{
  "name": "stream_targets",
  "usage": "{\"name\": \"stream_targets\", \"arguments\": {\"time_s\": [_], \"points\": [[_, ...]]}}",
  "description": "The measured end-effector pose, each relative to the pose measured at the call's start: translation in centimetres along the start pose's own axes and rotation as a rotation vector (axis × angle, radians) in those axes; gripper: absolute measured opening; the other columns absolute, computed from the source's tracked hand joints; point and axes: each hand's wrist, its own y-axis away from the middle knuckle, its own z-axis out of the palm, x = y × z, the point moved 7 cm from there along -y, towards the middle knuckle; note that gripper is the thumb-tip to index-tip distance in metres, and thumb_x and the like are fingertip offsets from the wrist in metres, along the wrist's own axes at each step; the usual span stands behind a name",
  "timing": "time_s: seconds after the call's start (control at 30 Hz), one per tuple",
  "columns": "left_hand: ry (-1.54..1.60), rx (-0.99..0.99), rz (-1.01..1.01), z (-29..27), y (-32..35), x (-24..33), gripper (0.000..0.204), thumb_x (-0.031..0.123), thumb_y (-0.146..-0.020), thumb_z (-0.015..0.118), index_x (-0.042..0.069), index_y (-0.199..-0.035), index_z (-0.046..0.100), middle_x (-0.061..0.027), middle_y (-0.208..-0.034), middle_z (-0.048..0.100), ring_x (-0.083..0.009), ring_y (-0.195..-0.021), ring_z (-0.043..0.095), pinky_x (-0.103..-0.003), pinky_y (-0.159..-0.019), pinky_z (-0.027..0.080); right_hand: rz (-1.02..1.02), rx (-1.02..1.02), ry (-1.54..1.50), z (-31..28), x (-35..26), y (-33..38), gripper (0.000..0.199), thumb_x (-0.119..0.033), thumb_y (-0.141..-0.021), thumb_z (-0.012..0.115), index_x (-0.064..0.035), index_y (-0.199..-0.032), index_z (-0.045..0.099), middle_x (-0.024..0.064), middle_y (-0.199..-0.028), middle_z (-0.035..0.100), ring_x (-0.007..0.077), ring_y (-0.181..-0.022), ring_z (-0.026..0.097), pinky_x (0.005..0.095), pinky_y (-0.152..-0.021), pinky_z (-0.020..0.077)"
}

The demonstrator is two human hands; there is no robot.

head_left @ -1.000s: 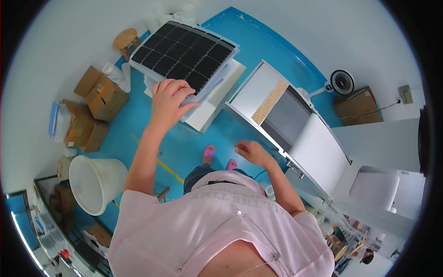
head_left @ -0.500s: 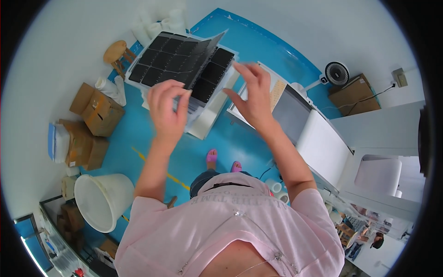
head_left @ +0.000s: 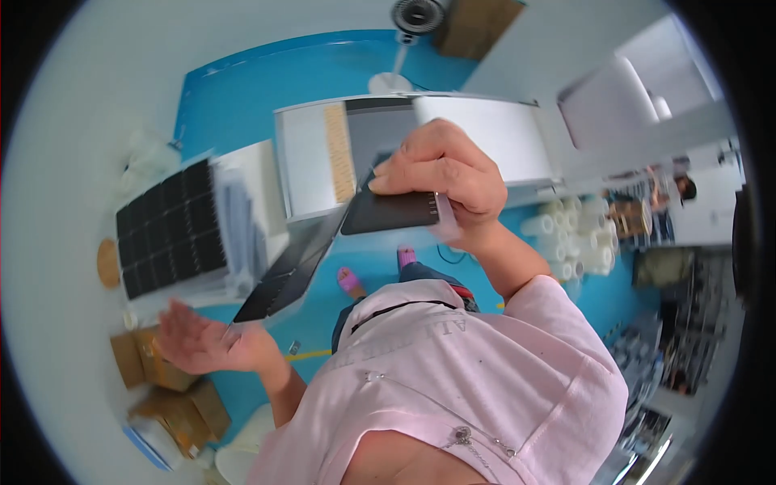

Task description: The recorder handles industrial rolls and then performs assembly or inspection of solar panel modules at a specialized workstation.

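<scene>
i have the right hand (head_left: 453,174) closed on the upper right part of a clear-edged sheet with black panels (head_left: 390,217): the thumb lies flat on top, and the fingers are curled in beside it, their tips partly hidden from me. that grip looks firm. the left hand (head_left: 212,343) is turned palm up with its fingers spread and blurred; the sheet's lower left corner crosses near its thumb, but i cannot tell whether the thumb pinches that corner or only sits behind it.

the relation i weigh most is the sheet's long axis. it runs on a diagonal between the 2 hands, from upper right down to lower left, with a bend partway, so that the right part faces me and the left part falls away as a narrow, tilted strip. from the right fingers, most of the sheet lies down and to the left; the far corner is much nearer the left hand.

i see the sheet raised in front of the pink shirt (head_left: 485,364). a stack of black-panelled sheets (head_left: 170,230) lies to its left, and a long white-topped machine (head_left: 485,133) stands beyond it, with a tan strip (head_left: 338,153) across its left part.
</scene>
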Motion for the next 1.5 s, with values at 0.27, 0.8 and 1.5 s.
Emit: {"name": "stream_targets", "arguments": {"time_s": [0.27,0.8,1.5], "points": [[1.467,-0.59,-1.454,18.9,17.7,5.6,0.054,0.006,-0.09,0.065,0.004,-0.138,0.041,-0.0115,-0.128,0.054,-0.0237,-0.117,0.053,-0.039,-0.104,0.041,0.509,-0.088,0.112,-9.8,4.1,10.7,0.013,-0.004,-0.076,0.075,-0.0024,-0.088,0.071,0.007,-0.084,0.066,0.0198,-0.075,0.062,0.0291,-0.064,0.0479],[0.82,-1.209,-1.093,33.9,22.3,16.1,0.021,0.004,-0.088,0.068,0.003,-0.108,0.068,-0.0008,-0.094,0.068,-0.0081,-0.085,0.06,-0.024,-0.078,0.048,1.104,-0.004,-0.002,-26.9,16.9,29.7,0.026,-0.018,-0.087,0.071,0.0015,-0.078,0.056,0.0112,-0.071,0.051,0.0217,-0.062,0.047,0.0334,-0.057,0.0393],[0.46,-1.244,-0.959,48.2,28.0,21.8,0.032,0.03,-0.085,0.075,0.0,-0.081,0.068,0.0018,-0.065,0.057,-0.0053,-0.057,0.048,-0.023,-0.051,0.038,1.464,-0.01,0.097,-32.9,42.5,41.8,0.028,-0.023,-0.083,0.079,-0.0019,-0.081,0.06,-0.0015,-0.064,0.055,0.0056,-0.053,0.047,0.0223,-0.047,0.0399]]}}
